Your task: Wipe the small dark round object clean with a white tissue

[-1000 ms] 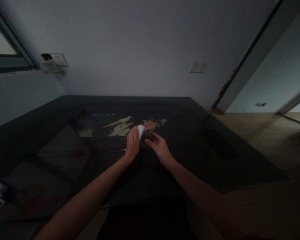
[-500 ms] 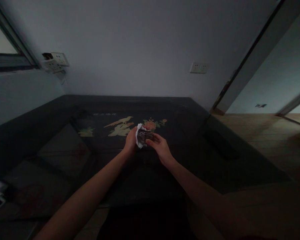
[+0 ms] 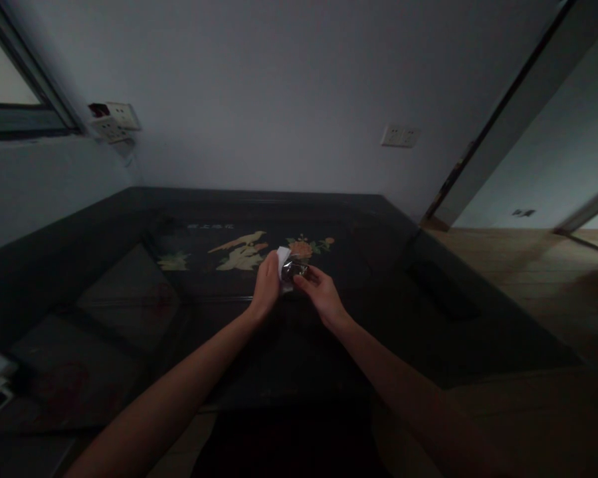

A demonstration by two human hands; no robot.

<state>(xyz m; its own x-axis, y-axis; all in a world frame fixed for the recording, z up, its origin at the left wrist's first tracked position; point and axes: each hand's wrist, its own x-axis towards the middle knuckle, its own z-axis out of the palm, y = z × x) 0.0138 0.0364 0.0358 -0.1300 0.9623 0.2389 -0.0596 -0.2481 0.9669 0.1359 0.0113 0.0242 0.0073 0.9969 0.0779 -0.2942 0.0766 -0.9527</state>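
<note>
Over the middle of a dark table [image 3: 379, 332], my two hands meet. My left hand [image 3: 266, 287] is closed around a white cloth or tissue [image 3: 282, 257], pressing it against a small dark shiny object [image 3: 294, 271]. My right hand [image 3: 321, 295] pinches that object from the right side. The room is dim, so I cannot make out what the object is.
The tabletop carries a painted bird and flower pattern [image 3: 249, 249] under glass. Wall sockets [image 3: 401, 135] sit on the far wall and a socket box [image 3: 112, 119] by the window at left. A wooden floor [image 3: 528, 259] and doorway lie to the right.
The left hand has rubbed the white cloth over the object, turning from beside it to under it and back. Both hands stay in the same spot over the table.
</note>
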